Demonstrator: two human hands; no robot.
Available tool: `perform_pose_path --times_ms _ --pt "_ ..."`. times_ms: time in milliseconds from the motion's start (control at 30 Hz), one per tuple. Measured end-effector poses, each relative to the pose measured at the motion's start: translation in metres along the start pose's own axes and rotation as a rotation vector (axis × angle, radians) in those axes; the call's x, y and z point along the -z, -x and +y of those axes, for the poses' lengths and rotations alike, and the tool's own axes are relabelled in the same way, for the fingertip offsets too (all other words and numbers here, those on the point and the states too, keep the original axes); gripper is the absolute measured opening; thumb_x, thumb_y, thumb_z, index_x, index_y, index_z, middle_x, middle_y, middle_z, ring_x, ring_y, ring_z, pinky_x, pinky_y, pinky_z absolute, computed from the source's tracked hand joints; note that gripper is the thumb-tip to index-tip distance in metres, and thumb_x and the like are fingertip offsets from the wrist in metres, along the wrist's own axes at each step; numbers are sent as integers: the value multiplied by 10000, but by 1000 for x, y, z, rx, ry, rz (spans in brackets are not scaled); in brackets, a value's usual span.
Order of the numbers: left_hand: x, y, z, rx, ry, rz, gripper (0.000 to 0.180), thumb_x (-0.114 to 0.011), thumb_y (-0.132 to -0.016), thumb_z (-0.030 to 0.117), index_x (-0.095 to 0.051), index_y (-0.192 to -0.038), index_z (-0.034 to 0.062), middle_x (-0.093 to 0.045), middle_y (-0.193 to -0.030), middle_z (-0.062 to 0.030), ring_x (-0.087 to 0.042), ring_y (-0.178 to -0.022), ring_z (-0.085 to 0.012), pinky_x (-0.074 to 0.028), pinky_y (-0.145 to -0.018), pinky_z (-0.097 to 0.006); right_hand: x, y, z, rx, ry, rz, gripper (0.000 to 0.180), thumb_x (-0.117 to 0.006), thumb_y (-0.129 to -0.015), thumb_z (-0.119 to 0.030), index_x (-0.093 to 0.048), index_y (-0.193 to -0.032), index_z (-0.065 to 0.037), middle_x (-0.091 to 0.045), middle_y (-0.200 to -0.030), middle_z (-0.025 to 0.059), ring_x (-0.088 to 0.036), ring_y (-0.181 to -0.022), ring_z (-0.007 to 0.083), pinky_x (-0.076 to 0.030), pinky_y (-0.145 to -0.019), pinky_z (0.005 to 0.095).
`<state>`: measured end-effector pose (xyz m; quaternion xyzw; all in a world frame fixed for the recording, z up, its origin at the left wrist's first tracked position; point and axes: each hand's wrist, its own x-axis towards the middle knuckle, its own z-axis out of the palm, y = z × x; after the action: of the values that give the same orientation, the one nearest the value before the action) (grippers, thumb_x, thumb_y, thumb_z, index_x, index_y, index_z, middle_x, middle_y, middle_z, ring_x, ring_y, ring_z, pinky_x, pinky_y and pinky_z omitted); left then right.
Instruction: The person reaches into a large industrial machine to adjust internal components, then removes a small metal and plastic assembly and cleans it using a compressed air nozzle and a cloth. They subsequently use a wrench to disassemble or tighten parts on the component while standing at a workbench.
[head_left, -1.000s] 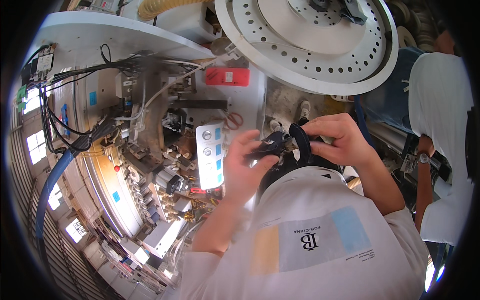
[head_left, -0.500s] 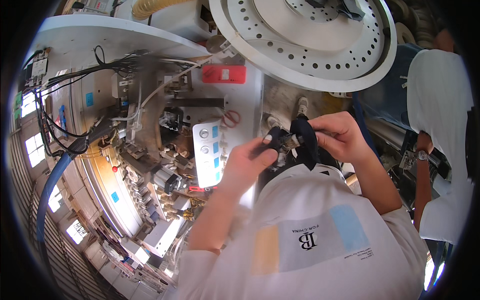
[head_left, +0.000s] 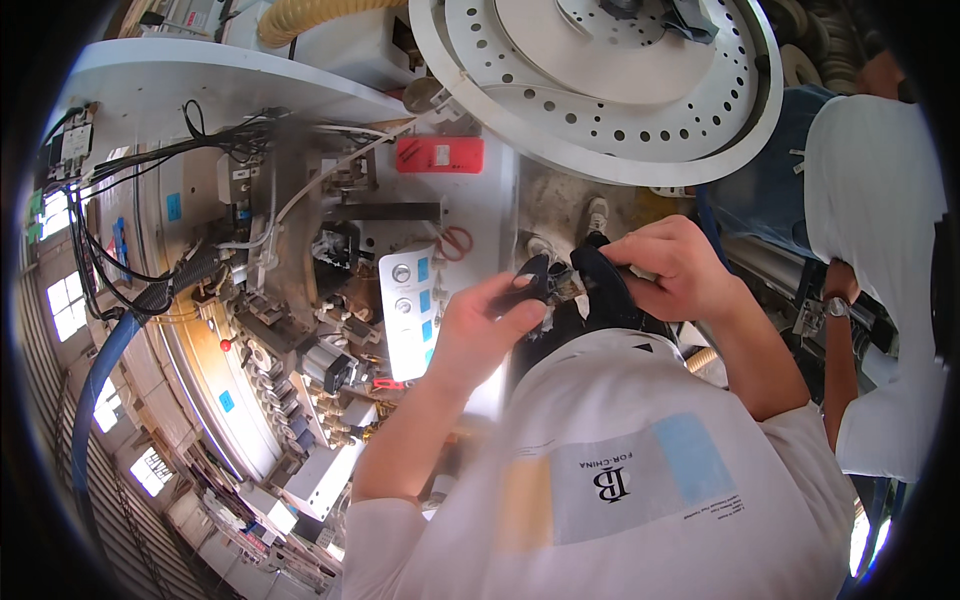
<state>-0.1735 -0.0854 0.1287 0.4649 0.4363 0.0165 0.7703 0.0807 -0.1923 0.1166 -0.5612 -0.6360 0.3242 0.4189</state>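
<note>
In front of my waist, my right hand grips a black, curved, flat piece between thumb and fingers. A smaller dark piece is pinched in my left hand, its thumb lying along the near side. Between the two, a small greyish, shiny part shows, but its kind is too small to make out. Whether the pieces are joined there I cannot tell.
A large white round turntable with holes stands ahead. To the left are a machine with cables, a white button panel, red-handled scissors and a red box. Another person in a white shirt is close on the right.
The black piece in my right hand has tilted and shifted slightly left. Both hands keep their grip, and the whole view has moved a little.
</note>
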Motion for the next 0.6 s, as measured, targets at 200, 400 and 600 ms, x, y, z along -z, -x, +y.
perform_pose_path --times_ms 200,400,600 --pt "-2 -11 -4 -766 -763 192 345 -770 -733 4 -690 -1068 -16 -663 -916 -76 -634 -827 -220 -533 -764 -330 -13 7 -5 -592 -496 46 117 -710 -892 -67 -730 -991 -7 -712 -778 47 -639 -665 108 -511 -633 263" --pt "3 -21 -5 -1274 -1098 258 376 -765 -625 12 -694 -994 7 -654 -921 -99 -624 -872 -302 -535 -803 -423 -19 16 18 -884 -1075 -73 129 -702 -935 -137 -732 -957 -13 -711 -836 8 -644 -736 69 -516 -688 232" --pt "1 -29 -20 -1186 -907 364 469 -788 -625 -15 -687 -1079 39 -661 -982 -103 -645 -897 -300 -536 -842 -427 -34 13 5 -951 -1465 38 159 -713 -927 -144 -732 -1010 -9 -726 -919 37 -670 -777 90 -537 -721 256"
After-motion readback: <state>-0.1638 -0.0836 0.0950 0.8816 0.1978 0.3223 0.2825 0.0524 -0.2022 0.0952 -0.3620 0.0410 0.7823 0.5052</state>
